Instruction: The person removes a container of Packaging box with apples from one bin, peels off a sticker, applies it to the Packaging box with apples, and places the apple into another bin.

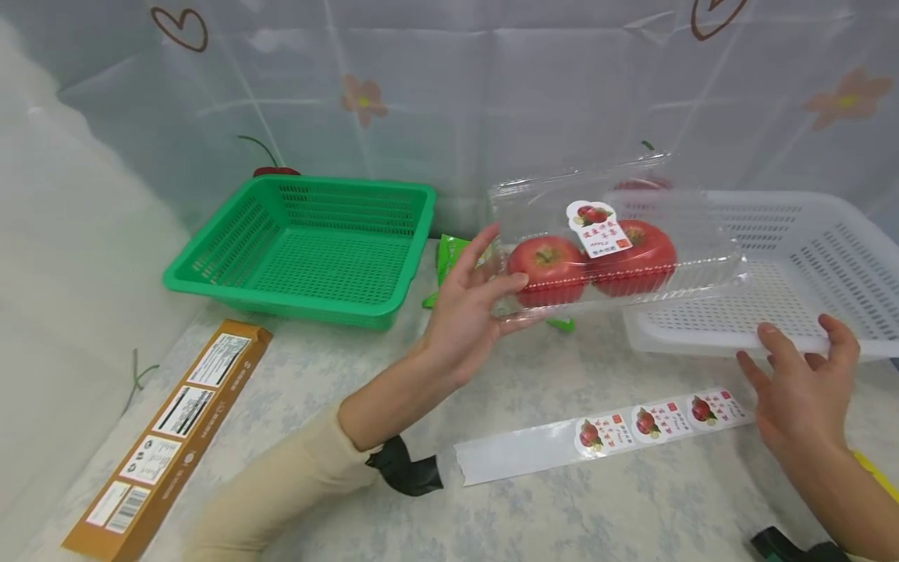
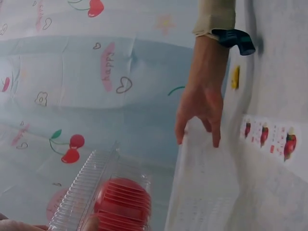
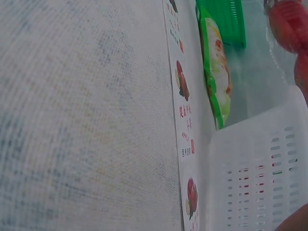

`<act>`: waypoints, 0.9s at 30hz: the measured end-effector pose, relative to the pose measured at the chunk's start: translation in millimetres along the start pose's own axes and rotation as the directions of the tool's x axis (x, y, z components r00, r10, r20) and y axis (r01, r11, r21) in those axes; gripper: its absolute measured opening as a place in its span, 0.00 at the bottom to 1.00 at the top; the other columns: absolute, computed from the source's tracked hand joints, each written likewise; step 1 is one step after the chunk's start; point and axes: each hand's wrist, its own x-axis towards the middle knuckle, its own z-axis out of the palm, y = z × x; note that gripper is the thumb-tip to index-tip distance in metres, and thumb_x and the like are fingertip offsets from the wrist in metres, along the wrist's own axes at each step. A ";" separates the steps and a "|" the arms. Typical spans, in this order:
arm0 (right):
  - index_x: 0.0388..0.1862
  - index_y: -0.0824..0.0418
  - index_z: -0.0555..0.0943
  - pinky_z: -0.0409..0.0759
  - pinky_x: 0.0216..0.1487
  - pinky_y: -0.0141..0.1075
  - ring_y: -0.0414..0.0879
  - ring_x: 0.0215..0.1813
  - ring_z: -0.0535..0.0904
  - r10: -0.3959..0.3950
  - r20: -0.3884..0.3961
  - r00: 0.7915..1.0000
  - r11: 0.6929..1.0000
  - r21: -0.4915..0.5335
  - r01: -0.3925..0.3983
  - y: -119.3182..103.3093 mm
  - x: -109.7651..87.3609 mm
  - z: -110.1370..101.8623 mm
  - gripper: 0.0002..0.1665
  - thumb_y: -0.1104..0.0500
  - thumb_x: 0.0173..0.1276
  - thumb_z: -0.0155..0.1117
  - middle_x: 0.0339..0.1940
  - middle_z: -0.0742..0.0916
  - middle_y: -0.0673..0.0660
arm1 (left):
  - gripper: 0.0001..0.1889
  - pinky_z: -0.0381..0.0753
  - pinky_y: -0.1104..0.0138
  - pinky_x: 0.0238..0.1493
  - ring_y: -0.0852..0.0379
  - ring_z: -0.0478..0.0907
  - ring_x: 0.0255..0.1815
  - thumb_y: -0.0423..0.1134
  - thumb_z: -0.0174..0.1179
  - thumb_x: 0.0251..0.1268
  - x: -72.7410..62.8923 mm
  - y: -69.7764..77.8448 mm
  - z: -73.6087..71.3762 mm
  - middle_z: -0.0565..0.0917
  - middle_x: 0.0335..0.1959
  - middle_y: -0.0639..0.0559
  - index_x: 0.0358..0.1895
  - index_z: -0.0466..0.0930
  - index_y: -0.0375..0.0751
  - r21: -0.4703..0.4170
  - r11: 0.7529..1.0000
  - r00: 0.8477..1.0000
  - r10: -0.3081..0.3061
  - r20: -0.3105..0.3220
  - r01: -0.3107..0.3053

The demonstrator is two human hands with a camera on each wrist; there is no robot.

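Note:
My left hand (image 1: 467, 312) holds a clear plastic box (image 1: 709, 269) by its left end, raised above the table and tilted. Inside, two red apples (image 1: 551, 269) sit side by side. A white fruit label (image 1: 599, 229) is stuck on the lid, over the gap between them. My right hand (image 1: 808, 390) has its fingers spread at the front rim of a white plastic basket (image 1: 765, 293) and holds nothing. In front of that basket lies a backing strip (image 1: 520, 453) with three apple stickers on its right part.
A green basket (image 1: 330, 269) stands at the back left. Left of the strip lies a long brown carton (image 1: 168, 437). A green packet (image 3: 219, 72) rests between the two baskets, partly hidden behind my left hand in the head view. A patterned curtain (image 1: 449, 101) hangs behind.

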 end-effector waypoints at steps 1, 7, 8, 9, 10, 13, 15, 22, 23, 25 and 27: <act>0.74 0.36 0.54 0.71 0.51 0.36 0.44 0.67 0.64 -0.001 -0.009 1.000 1.000 -0.014 0.001 0.1 -0.1 -0.6 0.48 0.62 0.66 0.70 0.68 0.61 0.44 | 0.34 0.80 0.48 0.48 0.46 0.69 0.64 0.26 0.56 0.68 5.3 -1.8 7.8 0.62 0.70 0.48 0.73 0.64 0.60 -0.011 1.000 1.000 -0.003 -0.001 0.003; 0.74 0.35 0.53 0.65 0.58 0.37 0.43 0.69 0.63 -0.005 -0.036 0.999 0.998 -0.068 0.003 -0.8 -0.8 -3.5 0.47 0.60 0.67 0.69 0.68 0.61 0.44 | 0.32 0.81 0.47 0.44 0.44 0.71 0.61 0.24 0.58 0.66 37.6 -20.8 55.6 0.66 0.64 0.48 0.67 0.72 0.63 -0.125 0.992 1.000 -0.020 0.009 0.021; 0.74 0.35 0.54 0.65 0.58 0.37 0.43 0.68 0.63 -0.008 -0.034 0.999 0.998 -0.059 0.006 -1.2 -0.9 -3.9 0.47 0.61 0.67 0.69 0.67 0.61 0.44 | 0.32 0.81 0.47 0.44 0.43 0.71 0.61 0.23 0.58 0.65 43.1 -25.4 63.0 0.67 0.62 0.48 0.66 0.73 0.63 -0.146 0.989 1.000 -0.020 0.013 0.022; 0.74 0.35 0.54 0.66 0.57 0.37 0.43 0.68 0.64 -0.011 -0.034 0.999 0.998 -0.059 0.009 -1.4 -1.1 -4.0 0.47 0.60 0.66 0.69 0.68 0.62 0.44 | 0.32 0.80 0.46 0.44 0.42 0.71 0.61 0.22 0.58 0.65 48.2 -30.3 70.1 0.68 0.61 0.47 0.65 0.73 0.63 -0.168 0.986 1.000 -0.019 0.012 0.021; 0.74 0.35 0.54 0.66 0.57 0.37 0.43 0.68 0.64 -0.014 -0.033 0.999 0.998 -0.056 0.012 -1.6 -1.4 -4.1 0.48 0.61 0.66 0.69 0.68 0.62 0.44 | 0.33 0.80 0.45 0.43 0.40 0.71 0.61 0.21 0.58 0.64 53.2 -35.5 77.0 0.68 0.60 0.46 0.65 0.74 0.63 -0.186 0.982 1.000 -0.017 0.010 0.019; 0.75 0.34 0.54 0.64 0.60 0.39 0.42 0.69 0.65 -0.030 -0.026 0.999 0.998 -0.063 0.028 -1.8 -1.7 -3.0 0.48 0.60 0.66 0.70 0.71 0.64 0.44 | 0.35 0.79 0.42 0.42 0.35 0.69 0.63 0.18 0.57 0.63 66.6 -52.0 94.8 0.65 0.65 0.45 0.67 0.73 0.61 -0.222 0.975 1.000 -0.021 0.007 0.022; 0.75 0.33 0.55 0.61 0.63 0.41 0.42 0.70 0.64 -0.040 -0.025 0.999 0.997 -0.072 0.038 -1.7 -1.8 -1.9 0.48 0.60 0.66 0.70 0.72 0.64 0.44 | 0.36 0.78 0.41 0.42 0.33 0.69 0.63 0.18 0.57 0.62 73.7 -63.5 106.2 0.64 0.67 0.45 0.67 0.73 0.60 -0.214 0.977 1.000 -0.028 0.004 0.028; 0.74 0.36 0.56 0.67 0.57 0.40 0.43 0.69 0.65 -0.041 -0.046 0.998 0.998 -0.047 0.039 -0.7 -1.7 -1.9 0.45 0.62 0.67 0.68 0.71 0.64 0.45 | 0.33 0.78 0.40 0.41 0.42 0.76 0.54 0.19 0.58 0.63 90.4 -102.3 140.6 0.69 0.59 0.52 0.66 0.75 0.55 -0.112 0.994 1.000 -0.015 0.018 0.017; 0.74 0.37 0.57 0.71 0.52 0.38 0.43 0.69 0.65 -0.039 -0.046 0.998 0.999 -0.029 0.038 -0.3 -1.5 -1.8 0.45 0.63 0.67 0.68 0.70 0.65 0.45 | 0.32 0.79 0.40 0.39 0.43 0.77 0.53 0.19 0.58 0.62 91.8 -107.5 143.6 0.70 0.58 0.53 0.65 0.75 0.54 -0.099 0.995 1.000 -0.006 0.007 0.007; 0.73 0.39 0.58 0.75 0.40 0.34 0.42 0.69 0.65 -0.036 -0.043 0.998 0.999 -0.003 0.036 0.9 -1.3 -1.2 0.45 0.64 0.66 0.69 0.69 0.65 0.46 | 0.31 0.81 0.42 0.37 0.46 0.78 0.52 0.19 0.59 0.62 94.2 -116.6 147.0 0.72 0.56 0.54 0.65 0.76 0.53 -0.043 0.999 1.000 0.010 -0.023 -0.011; 0.73 0.40 0.59 0.76 0.34 0.32 0.43 0.69 0.65 -0.039 -0.033 0.999 0.999 0.019 0.040 2.0 -1.0 -0.3 0.45 0.65 0.65 0.69 0.69 0.66 0.46 | 0.30 0.82 0.44 0.36 0.48 0.78 0.51 0.19 0.59 0.61 96.2 -124.1 149.0 0.74 0.54 0.54 0.64 0.77 0.51 0.001 1.000 0.999 0.020 -0.048 -0.020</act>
